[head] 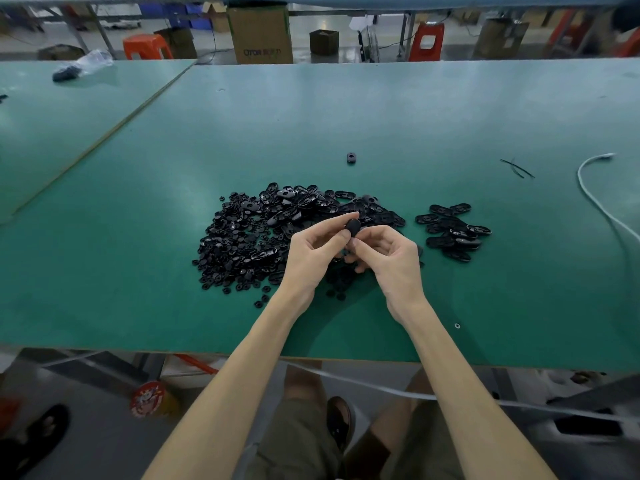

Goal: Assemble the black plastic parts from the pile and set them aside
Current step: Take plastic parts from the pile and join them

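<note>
Black part [353, 227]: small, oval, held just above the near right edge of the pile [242, 237], pinched between thumb and fingers of the left hand [311, 252]. Right hand [388, 258] drawn up against the left, fingers curled, tips on the same part (exact grip hard to make out; underside hidden by fingers).

Pile: loose black pieces, oval shells toward its far side, small round pieces toward its left and near side; near right portion covered by both hands.

Smaller heap [453, 230] of oval pieces just right of the pile, apart from it. Single black piece [351, 157] beyond the pile, well apart. All on green table [346, 109].

Cardboard box [261, 34] far beyond the pile, off the table, printed "OTOR" followed by blurred letters; contents not visible.

Clear bag [86, 62] far left of the pile, holding something dark.

White cable [595, 195] far right of the pile, cut off at the edge of view.
</note>
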